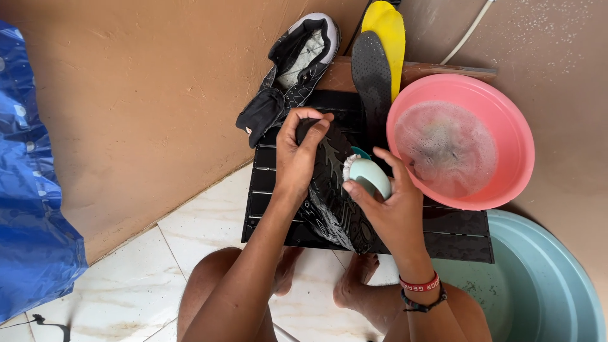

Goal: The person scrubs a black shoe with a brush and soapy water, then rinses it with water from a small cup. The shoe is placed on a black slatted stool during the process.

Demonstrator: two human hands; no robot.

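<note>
Shoe (pixel 332 196): wet black mesh cloth, glossy. Brush (pixel 370 177): smooth pale-green plastic. Basin (pixel 519 136): glossy pink plastic, foamy water. Worktop (pixel 456 231): matt black slats. Wall (pixel 145 95): rough plaster. Floor (pixel 126 285): polished tile

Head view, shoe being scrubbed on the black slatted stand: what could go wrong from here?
1. The pink basin of soapy water sits at the right edge of the black slatted stand, close to the right hand working the pale green brush; an elbow swing could tip it.
2. The left hand has only a fingertip grip on the wet black shoe, which might slip.
3. Bare feet rest on glossy floor tiles; suds could make them slick.
</note>
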